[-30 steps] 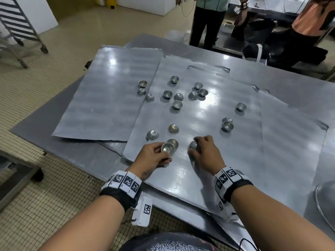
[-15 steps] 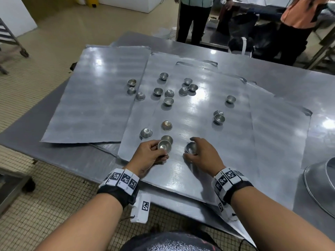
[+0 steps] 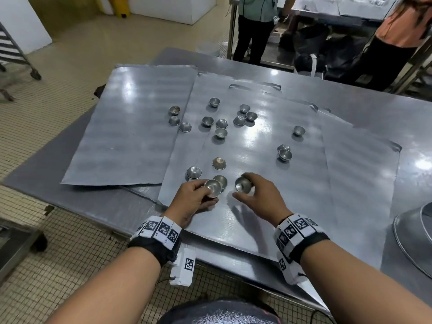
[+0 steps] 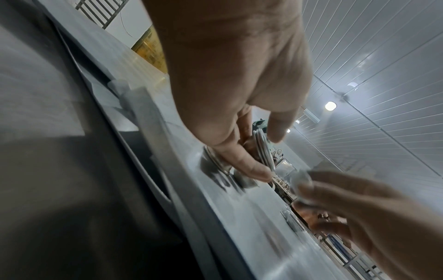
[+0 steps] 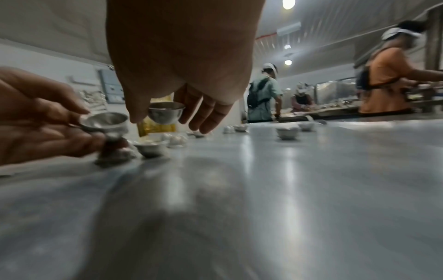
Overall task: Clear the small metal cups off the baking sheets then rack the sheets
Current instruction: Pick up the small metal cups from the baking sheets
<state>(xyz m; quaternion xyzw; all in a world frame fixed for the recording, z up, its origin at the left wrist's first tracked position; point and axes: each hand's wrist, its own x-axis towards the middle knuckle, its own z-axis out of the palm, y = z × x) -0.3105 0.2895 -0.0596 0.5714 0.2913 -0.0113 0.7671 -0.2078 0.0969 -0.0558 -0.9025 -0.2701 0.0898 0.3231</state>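
Note:
Several small metal cups (image 3: 221, 133) lie scattered over overlapping flat baking sheets (image 3: 131, 127) on a steel table. My left hand (image 3: 198, 194) pinches a small stack of nested cups (image 3: 212, 188) just above the near sheet; the stacked cups' rims (image 4: 262, 149) show edge-on in the left wrist view. My right hand (image 3: 251, 191) holds one cup (image 3: 243, 184) lifted off the sheet, seen as the cup (image 5: 166, 112) between thumb and fingers in the right wrist view. Another cup (image 3: 221, 180) sits on the sheet behind the left hand's stack.
A large metal bowl (image 3: 413, 235) sits at the table's right edge. A wheeled sheet rack (image 3: 14, 50) stands on the floor at the far left. Two people (image 3: 254, 24) stand beyond the table's far side. The table's near edge (image 3: 131, 220) lies under my wrists.
My right hand has turned the cup upright and lifted it off the sheet toward the left hand's stack. The left hand stays in place with its cups.

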